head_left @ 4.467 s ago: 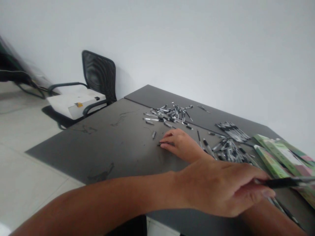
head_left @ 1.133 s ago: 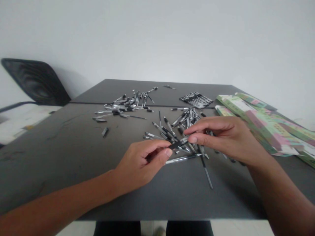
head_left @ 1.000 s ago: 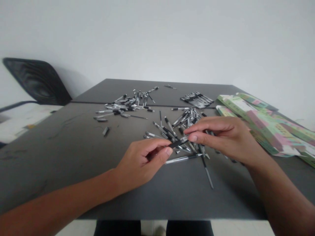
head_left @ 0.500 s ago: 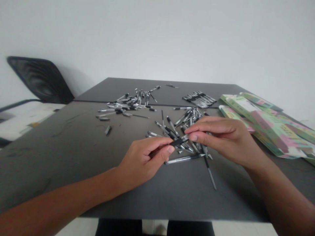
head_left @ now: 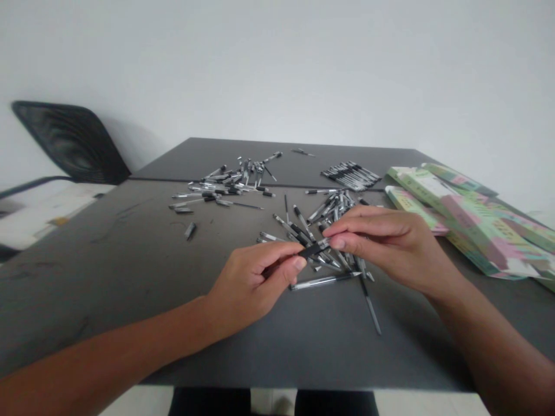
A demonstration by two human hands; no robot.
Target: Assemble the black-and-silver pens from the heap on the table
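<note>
White wall (head_left: 277,75) fills the view beyond our dark grey table (head_left: 108,254), which is made of two tops joined along a straight seam (head_left: 277,186). A black mesh office chair (head_left: 71,141) stands past the table's far left corner.

We have both hands over the middle of the table, toward its front edge. Between them we hold a short black pen section (head_left: 313,249). Our left hand (head_left: 251,283) pinches one end between thumb and curled forefinger, and our right hand (head_left: 384,245) pinches the other end the same way. The fingers of both hands are closed firmly on that piece, and the two hands nearly meet around it.

Right behind and beneath our fingers lies a loose heap of black-and-silver ballpoint pens (head_left: 336,211). A clear-barrelled pen (head_left: 325,281) lies just below the hands, and a thin black-and-silver pen (head_left: 368,306) points toward the front edge just right of it. Farther left, near the seam, sits a second scattered heap of pens (head_left: 225,188), with a stray pen stub (head_left: 189,230) lying apart from it. Near the far edge, a tidy row of pens (head_left: 350,175) lies side by side, and green-and-pink printed booklets (head_left: 472,222) are stacked along the right edge.
</note>
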